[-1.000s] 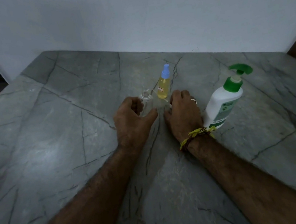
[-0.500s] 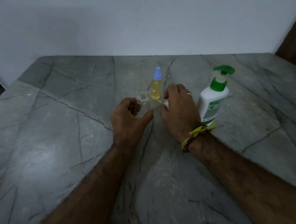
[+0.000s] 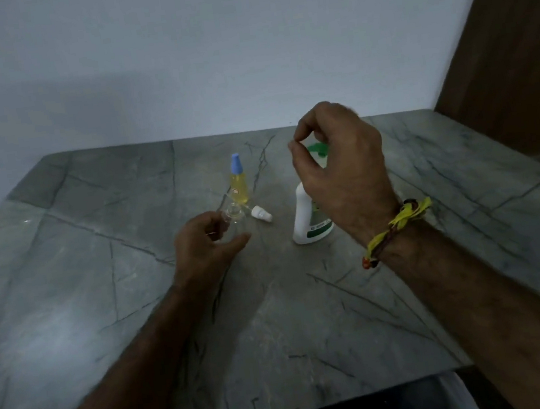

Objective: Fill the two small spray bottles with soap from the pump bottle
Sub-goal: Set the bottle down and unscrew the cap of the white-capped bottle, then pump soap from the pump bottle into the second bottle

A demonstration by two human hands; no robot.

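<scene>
The left hand (image 3: 210, 243) holds the clear, uncapped bottle (image 3: 229, 217) tilted above the bench (image 3: 68, 299); the right hand (image 3: 339, 167), fingers curled with nothing seen in its grip, hangs over the pump bottle (image 3: 308, 220); a misaligned narrow neck risks spilling soap; its white cap (image 3: 261, 213) could roll away

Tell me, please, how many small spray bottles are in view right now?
2. The capped bottle of yellow liquid stands at mid-table; the clear uncapped bottle is gripped by the left hand just in front of it. None seems hidden.
</scene>
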